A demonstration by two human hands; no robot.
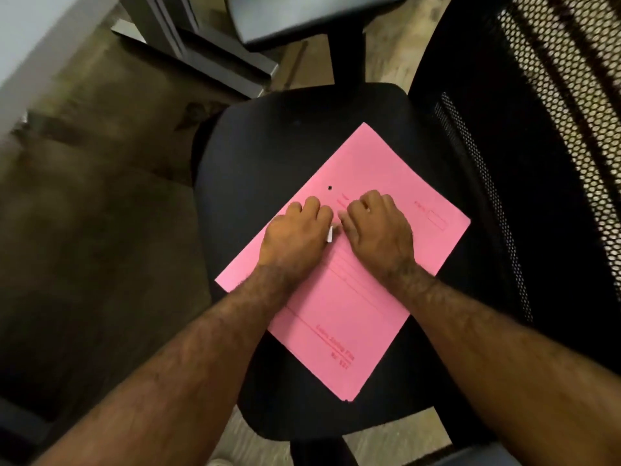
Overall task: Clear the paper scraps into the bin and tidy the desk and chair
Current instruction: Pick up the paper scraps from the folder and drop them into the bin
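Note:
A pink file folder (356,307) lies flat and askew on the black seat of an office chair (268,156). Both my hands rest on the folder's upper half, side by side. My left hand (295,237) is curled with a small white paper scrap (330,234) showing at its thumb side. My right hand (378,230) lies knuckles up, fingertips bent toward the scrap and nearly touching the left hand. Whatever sits under the palms is hidden.
The chair's mesh backrest (537,163) rises at the right and one armrest (295,18) sits at the top. A desk edge (30,45) and its dark metal leg (201,58) stand at the upper left. Brown floor (84,230) spreads to the left.

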